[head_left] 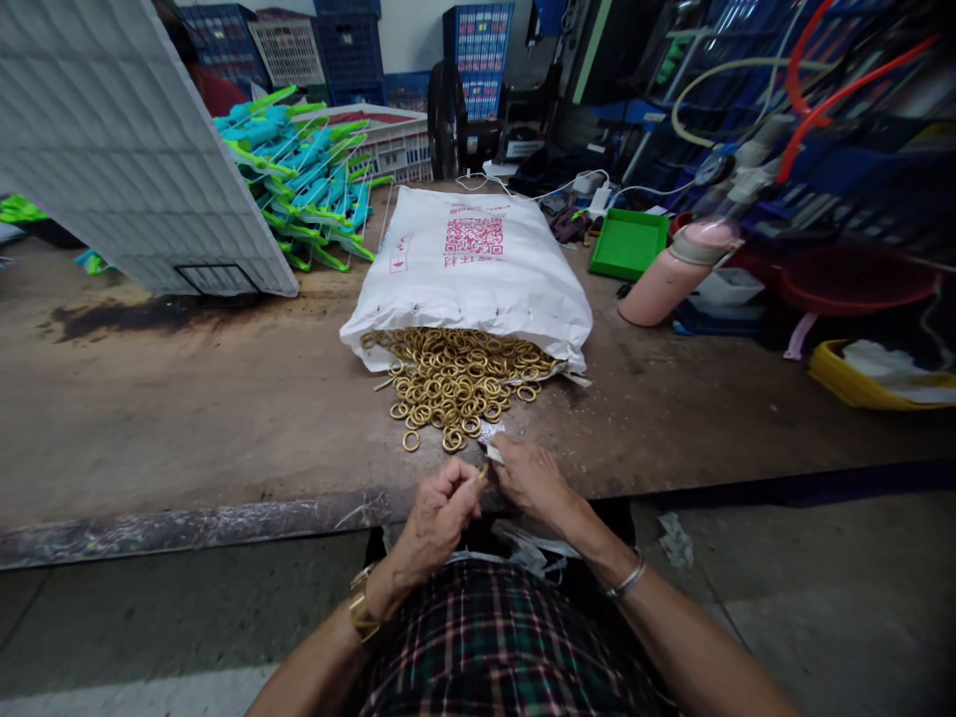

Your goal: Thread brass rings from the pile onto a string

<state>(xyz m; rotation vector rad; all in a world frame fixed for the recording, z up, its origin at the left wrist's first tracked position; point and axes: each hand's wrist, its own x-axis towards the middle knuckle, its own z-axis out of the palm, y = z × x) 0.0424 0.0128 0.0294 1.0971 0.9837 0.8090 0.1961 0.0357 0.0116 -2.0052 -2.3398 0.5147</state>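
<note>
My left hand (448,506) is closed in a pinch on a small brass ring (483,470), just off the table's front edge. Right beside it, my right hand (534,483) is closed around a small pale piece with a dark edge; its kind I cannot make out. Beyond both hands, a heap of brass rings (455,383) spills from the open mouth of a white woven sack (418,254) with red print, lying flat on the table. A few rings lie loose at the near side of the heap, close to my fingers.
On the wooden table (186,418) a grey ribbed panel (149,149) stands at left, before piled green-and-blue plastic parts (306,189). To the right are a green tray (629,244), a pink bottle (668,284), a yellow basket (858,383) and red hoses (836,95).
</note>
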